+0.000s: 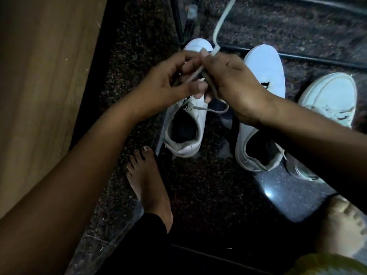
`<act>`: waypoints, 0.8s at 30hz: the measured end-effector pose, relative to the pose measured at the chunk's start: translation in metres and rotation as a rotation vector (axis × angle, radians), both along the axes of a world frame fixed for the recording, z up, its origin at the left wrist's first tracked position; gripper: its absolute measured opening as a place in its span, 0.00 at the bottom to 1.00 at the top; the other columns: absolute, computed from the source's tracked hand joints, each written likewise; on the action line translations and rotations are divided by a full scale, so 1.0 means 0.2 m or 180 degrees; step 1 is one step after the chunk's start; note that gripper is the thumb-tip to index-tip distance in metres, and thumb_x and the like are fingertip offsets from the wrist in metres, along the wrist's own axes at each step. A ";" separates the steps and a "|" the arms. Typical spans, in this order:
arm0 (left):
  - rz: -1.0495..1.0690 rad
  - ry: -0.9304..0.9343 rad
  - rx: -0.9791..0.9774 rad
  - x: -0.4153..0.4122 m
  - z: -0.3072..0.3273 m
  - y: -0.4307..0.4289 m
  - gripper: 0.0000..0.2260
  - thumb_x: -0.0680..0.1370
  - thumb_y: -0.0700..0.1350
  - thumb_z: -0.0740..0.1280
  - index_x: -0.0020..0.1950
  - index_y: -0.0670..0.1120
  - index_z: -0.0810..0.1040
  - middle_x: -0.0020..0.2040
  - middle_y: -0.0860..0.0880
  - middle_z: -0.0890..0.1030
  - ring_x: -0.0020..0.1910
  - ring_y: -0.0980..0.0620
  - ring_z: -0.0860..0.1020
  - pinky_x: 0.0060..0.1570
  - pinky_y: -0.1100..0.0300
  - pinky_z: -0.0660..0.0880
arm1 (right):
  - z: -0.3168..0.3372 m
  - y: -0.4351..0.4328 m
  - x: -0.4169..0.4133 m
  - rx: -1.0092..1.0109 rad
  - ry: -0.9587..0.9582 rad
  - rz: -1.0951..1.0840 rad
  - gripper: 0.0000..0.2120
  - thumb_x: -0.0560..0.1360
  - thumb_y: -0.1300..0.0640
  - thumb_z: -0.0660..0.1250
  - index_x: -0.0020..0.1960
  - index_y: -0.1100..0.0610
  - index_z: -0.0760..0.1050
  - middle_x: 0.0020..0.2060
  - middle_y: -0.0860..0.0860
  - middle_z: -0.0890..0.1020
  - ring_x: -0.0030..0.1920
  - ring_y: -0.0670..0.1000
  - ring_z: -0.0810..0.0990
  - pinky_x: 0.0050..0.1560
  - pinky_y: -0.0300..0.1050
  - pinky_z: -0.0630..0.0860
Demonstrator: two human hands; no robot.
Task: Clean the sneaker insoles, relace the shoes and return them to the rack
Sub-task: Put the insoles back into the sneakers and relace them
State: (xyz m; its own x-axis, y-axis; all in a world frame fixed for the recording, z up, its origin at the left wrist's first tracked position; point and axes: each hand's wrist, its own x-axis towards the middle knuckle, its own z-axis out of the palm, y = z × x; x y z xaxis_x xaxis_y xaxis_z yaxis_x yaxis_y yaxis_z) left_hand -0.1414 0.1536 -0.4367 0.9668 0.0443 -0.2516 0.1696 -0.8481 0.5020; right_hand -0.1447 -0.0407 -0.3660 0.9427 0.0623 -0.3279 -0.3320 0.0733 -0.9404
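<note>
nearest us at the bottom of the frame our bare feet (151, 187) stand on the dark speckled floor (208, 195), and just above them, centre frame, our left hand (168, 84) and right hand (234, 86) meet over the left sneaker (184, 132). both sets of fingers are curled in, pinching the grey lace (200, 70). we judge the lace soft, flat and limp, best held close to its tip; the shoe looks light but floppy at the collar. the second sneaker (262, 80) sits right of centre, a third shoe (329, 98) at the right edge. we can't tell which eyelet is being threaded, our hands cover it. the lace tail runs off the top edge, and the insoles are lost in shadow.
</note>
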 end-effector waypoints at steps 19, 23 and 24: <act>-0.2548 -0.3103 0.0477 0.13 0.39 -0.16 0.11 0.76 0.54 0.68 0.40 0.50 0.83 0.31 0.48 0.71 0.38 0.48 0.65 0.39 0.53 0.59 | -0.06 -0.01 -0.05 -0.0503 0.0059 -0.0558 0.19 0.77 0.54 0.67 0.39 0.70 0.78 0.26 0.58 0.73 0.24 0.46 0.68 0.26 0.40 0.66; -0.1505 -0.1482 -0.0202 0.10 0.40 -0.18 0.11 0.75 0.53 0.68 0.38 0.47 0.79 0.35 0.57 0.69 0.38 0.58 0.68 0.42 0.60 0.59 | -0.06 -0.01 -0.10 -0.1102 -0.0244 -0.1076 0.15 0.76 0.47 0.64 0.39 0.59 0.71 0.33 0.52 0.74 0.34 0.48 0.71 0.38 0.51 0.72; -0.1202 -0.1126 -0.0579 0.10 0.40 -0.17 0.10 0.74 0.52 0.68 0.38 0.47 0.79 0.33 0.58 0.69 0.35 0.61 0.67 0.40 0.62 0.61 | -0.05 0.00 -0.13 -0.1266 -0.0437 -0.1156 0.11 0.76 0.47 0.65 0.41 0.54 0.70 0.35 0.50 0.75 0.35 0.47 0.72 0.38 0.51 0.73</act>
